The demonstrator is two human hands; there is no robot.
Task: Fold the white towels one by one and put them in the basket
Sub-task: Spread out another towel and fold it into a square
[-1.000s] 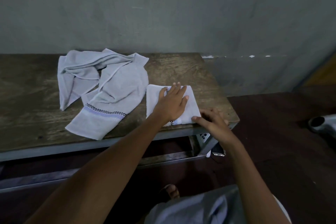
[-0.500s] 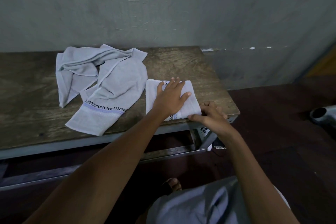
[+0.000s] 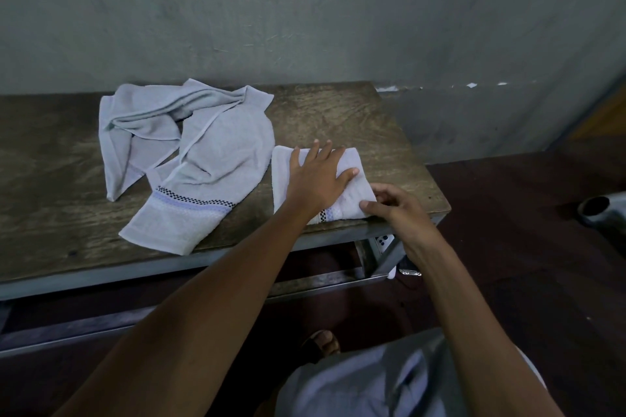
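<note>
A folded white towel [image 3: 355,195] with a checkered band lies near the right front corner of the wooden table [image 3: 389,132]. My left hand [image 3: 318,179] presses flat on top of it, fingers spread. My right hand [image 3: 396,210] pinches the towel's near right corner at the table edge. Loose, crumpled white towels [image 3: 216,159] with a black and blue checkered band lie on the table to the left. No basket is in view.
A grey wall rises right behind the table. The table has a grey metal frame [image 3: 372,254] with a white object by its right leg. A dark red floor spreads to the right, with a grey tube-like object [image 3: 603,210] at the far right edge.
My right hand has moved from beside the towel onto its near right corner and taken hold of it. My left hand has stayed flat on the folded towel.
</note>
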